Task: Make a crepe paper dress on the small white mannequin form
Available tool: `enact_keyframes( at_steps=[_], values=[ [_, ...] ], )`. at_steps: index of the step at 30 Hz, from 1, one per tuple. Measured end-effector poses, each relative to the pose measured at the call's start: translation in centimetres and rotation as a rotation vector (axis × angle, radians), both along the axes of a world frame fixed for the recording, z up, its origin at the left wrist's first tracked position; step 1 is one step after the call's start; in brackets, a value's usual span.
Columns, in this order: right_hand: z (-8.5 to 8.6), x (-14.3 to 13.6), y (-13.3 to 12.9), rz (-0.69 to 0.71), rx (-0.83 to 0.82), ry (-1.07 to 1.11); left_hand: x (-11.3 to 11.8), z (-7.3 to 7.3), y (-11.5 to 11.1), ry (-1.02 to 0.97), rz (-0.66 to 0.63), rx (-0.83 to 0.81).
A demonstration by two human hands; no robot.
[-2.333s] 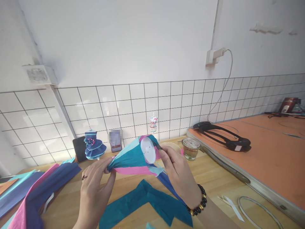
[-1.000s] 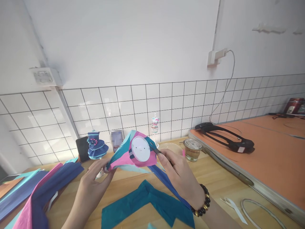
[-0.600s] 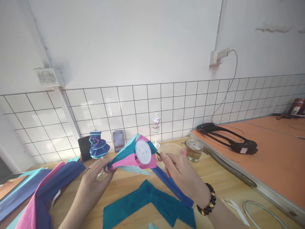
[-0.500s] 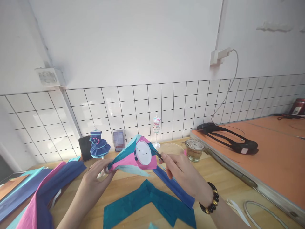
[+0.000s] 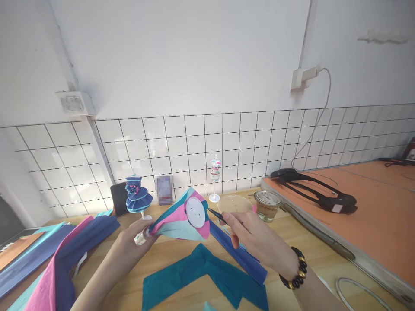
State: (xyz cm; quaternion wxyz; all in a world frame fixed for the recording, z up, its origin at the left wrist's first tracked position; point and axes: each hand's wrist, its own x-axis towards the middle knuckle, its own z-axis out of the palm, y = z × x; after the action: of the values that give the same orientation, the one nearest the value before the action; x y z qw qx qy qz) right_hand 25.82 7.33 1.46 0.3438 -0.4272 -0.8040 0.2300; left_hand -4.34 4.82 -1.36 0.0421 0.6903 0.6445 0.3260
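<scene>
Left hand [image 5: 134, 241] grips skirted figure [image 5: 177, 220], right hand [image 5: 249, 229] black tool [image 5: 216, 214]; wooden table [image 5: 189, 299], tiled wall [image 5: 196, 144].

My left hand [image 5: 129, 242] hides part of the white form [image 5: 141, 237] it grips. The phone screen [image 5: 165, 190] is blurred; the right edge crops a red container [image 5: 410, 150].

The single camera is riding on the person's head, looking forward and slightly down past the forearms. It is facing the wall [image 5: 194, 65], which is filling the upper half. The left hand [image 5: 131, 239] and right hand [image 5: 249, 226] are showing close below it, over the wooden table [image 5: 194, 296]; the orange surface [image 5: 382, 203] is running off to the right.
</scene>
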Motion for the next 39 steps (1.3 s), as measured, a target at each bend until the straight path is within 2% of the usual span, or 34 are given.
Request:
enact_keyframes(
  at_steps=[7,15,19,27,33,39],
  values=[
    [0.1,-0.1,0.1,-0.016,0.102,-0.061,-0.5,-0.2,0.1,-0.026,0.033,0.039],
    [0.1,-0.1,0.5,-0.134,0.093,-0.023,-0.4,0.0,0.0,-0.039,0.023,0.004],
    [-0.1,0.0,0.7,-0.175,0.209,-0.071,-0.3,0.2,-0.1,-0.049,0.002,-0.030],
    [-1.1,0.5,2.1,-0.330,0.476,-0.345,-0.6,0.1,-0.2,-0.046,-0.001,0.013],
    [-1.2,0.7,2.2,-0.358,0.600,-0.383,-0.7,0.0,0.0,-0.021,-0.009,0.019],
    [-1.0,1.2,2.3,-0.314,0.637,-0.394,-1.1,-0.2,-0.1,0.048,-0.012,0.109]
  ],
)
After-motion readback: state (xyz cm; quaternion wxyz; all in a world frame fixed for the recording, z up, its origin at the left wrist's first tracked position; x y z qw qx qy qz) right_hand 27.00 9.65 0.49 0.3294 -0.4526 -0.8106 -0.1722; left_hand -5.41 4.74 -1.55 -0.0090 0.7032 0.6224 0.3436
